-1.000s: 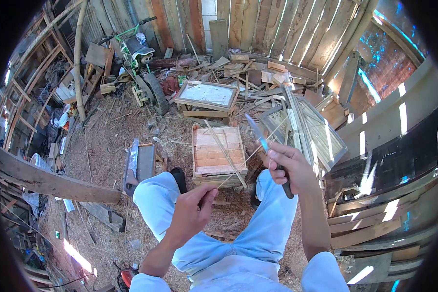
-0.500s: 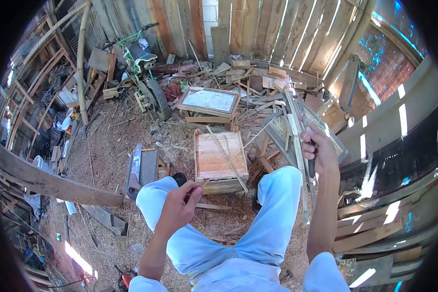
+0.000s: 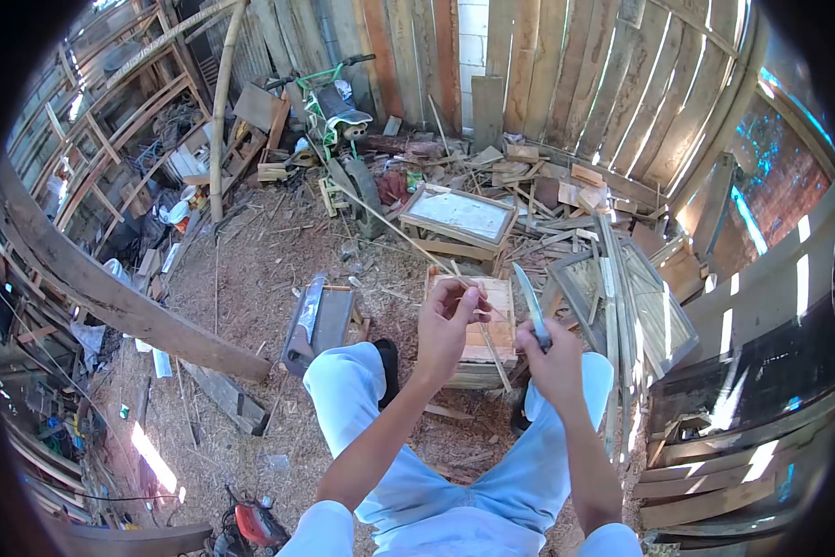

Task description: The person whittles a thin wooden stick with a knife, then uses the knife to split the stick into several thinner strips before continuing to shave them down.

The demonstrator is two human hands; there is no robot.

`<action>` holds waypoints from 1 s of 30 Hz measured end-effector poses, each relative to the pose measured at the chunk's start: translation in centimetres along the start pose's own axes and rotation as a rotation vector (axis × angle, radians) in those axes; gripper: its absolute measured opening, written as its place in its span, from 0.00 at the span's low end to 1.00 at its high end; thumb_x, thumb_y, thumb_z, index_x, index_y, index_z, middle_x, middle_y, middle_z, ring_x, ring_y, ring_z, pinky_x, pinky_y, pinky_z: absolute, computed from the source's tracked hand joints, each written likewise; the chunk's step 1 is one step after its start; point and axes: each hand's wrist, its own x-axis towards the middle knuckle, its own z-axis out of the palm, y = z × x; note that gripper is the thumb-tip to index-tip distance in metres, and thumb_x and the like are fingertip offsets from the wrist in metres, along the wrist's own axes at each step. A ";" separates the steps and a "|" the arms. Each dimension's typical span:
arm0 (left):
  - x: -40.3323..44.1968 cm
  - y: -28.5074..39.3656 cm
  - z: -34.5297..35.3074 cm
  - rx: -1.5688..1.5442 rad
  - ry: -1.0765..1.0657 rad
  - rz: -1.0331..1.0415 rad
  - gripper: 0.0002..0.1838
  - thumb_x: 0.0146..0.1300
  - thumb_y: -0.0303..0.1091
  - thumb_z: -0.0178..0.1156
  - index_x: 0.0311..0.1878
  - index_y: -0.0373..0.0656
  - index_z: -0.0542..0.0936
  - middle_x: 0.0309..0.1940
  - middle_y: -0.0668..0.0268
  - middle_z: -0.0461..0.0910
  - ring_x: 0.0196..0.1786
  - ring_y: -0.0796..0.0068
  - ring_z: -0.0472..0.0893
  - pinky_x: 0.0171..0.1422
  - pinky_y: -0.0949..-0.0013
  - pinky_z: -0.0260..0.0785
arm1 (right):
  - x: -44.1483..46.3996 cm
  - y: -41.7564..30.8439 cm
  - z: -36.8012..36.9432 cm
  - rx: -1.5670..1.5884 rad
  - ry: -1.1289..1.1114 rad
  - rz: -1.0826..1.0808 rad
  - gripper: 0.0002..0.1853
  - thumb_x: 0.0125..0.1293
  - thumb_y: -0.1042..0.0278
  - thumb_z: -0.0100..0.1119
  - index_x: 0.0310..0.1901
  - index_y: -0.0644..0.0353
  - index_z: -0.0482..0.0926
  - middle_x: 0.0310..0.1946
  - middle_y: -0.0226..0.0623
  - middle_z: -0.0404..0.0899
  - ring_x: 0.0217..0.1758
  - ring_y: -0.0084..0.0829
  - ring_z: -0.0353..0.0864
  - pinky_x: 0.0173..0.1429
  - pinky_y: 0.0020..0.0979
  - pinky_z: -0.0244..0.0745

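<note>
My left hand [image 3: 450, 320] pinches a thin wooden strip [image 3: 390, 221], which runs up and left from the fingers. Just to its right, my right hand [image 3: 552, 357] is closed round the handle of a knife [image 3: 530, 295], its blade pointing up and slightly left. Both hands are over a small wooden box [image 3: 498, 307] between my knees. Another narrow stick lies slanted across the box top, partly behind my left hand. The hands are close together but apart.
A handsaw [image 3: 310, 311] lies on a dark panel at the left. Behind the box stands a framed white panel [image 3: 459, 213]. Wooden frames [image 3: 654, 306] lean at the right. Scrap wood and a small motorbike [image 3: 341, 121] are farther back. A curved beam [image 3: 130, 306] crosses the left.
The knife has come back from the far right to beside my left hand. My left hand has risen, and the strip now points up-left. The view has shifted left.
</note>
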 end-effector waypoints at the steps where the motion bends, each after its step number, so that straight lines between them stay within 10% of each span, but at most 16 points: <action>1: 0.1 0.4 -0.4 0.005 0.005 -0.002 0.08 0.69 0.32 0.55 0.45 0.39 0.74 0.37 0.62 0.78 0.38 0.73 0.80 0.42 0.68 0.77 | 0.2 0.3 -0.2 0.014 0.032 -0.008 0.07 0.62 0.71 0.60 0.37 0.66 0.80 0.26 0.39 0.83 0.27 0.26 0.80 0.35 0.29 0.73; 15: 1.9 9.3 -10.5 0.202 0.406 0.333 0.11 0.64 0.32 0.62 0.46 0.39 0.74 0.36 0.66 0.78 0.39 0.74 0.80 0.43 0.72 0.70 | 2.1 0.0 -6.4 -0.256 0.027 -0.217 0.05 0.62 0.72 0.56 0.32 0.63 0.76 0.26 0.44 0.81 0.33 0.48 0.81 0.38 0.43 0.73; 18: 1.0 10.1 -8.9 1.470 0.626 0.842 0.20 0.55 0.35 0.68 0.50 0.44 0.76 0.47 0.65 0.76 0.55 0.65 0.73 0.59 0.60 0.61 | 2.6 -0.2 -7.0 -0.286 0.061 -0.305 0.06 0.62 0.70 0.57 0.31 0.63 0.74 0.26 0.45 0.80 0.33 0.49 0.80 0.37 0.44 0.72; 19: 0.4 10.6 -7.9 1.464 0.620 0.843 0.20 0.55 0.35 0.68 0.50 0.44 0.76 0.47 0.65 0.76 0.55 0.65 0.73 0.59 0.60 0.61 | 2.7 -0.3 -7.2 -0.296 0.070 -0.329 0.07 0.62 0.70 0.57 0.31 0.63 0.73 0.26 0.45 0.80 0.33 0.49 0.80 0.36 0.44 0.72; 21: -0.9 11.2 -5.5 1.734 0.108 0.951 0.13 0.57 0.33 0.66 0.45 0.43 0.79 0.42 0.64 0.78 0.46 0.66 0.78 0.49 0.67 0.67 | 2.9 -1.2 -7.7 -0.326 0.072 -0.313 0.07 0.62 0.70 0.57 0.31 0.63 0.73 0.27 0.45 0.80 0.33 0.50 0.79 0.36 0.43 0.72; 28: -3.3 5.8 -4.3 1.097 -0.140 0.339 0.05 0.62 0.26 0.60 0.40 0.37 0.79 0.28 0.64 0.80 0.24 0.76 0.76 0.28 0.74 0.66 | 3.7 -3.0 -8.1 -0.382 0.587 -0.637 0.12 0.66 0.69 0.55 0.50 0.60 0.75 0.25 0.38 0.79 0.28 0.44 0.80 0.33 0.39 0.72; 30: -3.6 4.5 -4.5 0.915 -0.119 0.219 0.05 0.63 0.26 0.59 0.41 0.36 0.79 0.27 0.67 0.79 0.24 0.81 0.74 0.27 0.76 0.65 | 2.4 -3.3 -7.5 -0.220 0.407 -0.446 0.14 0.67 0.69 0.51 0.54 0.60 0.73 0.25 0.37 0.79 0.28 0.39 0.80 0.33 0.36 0.72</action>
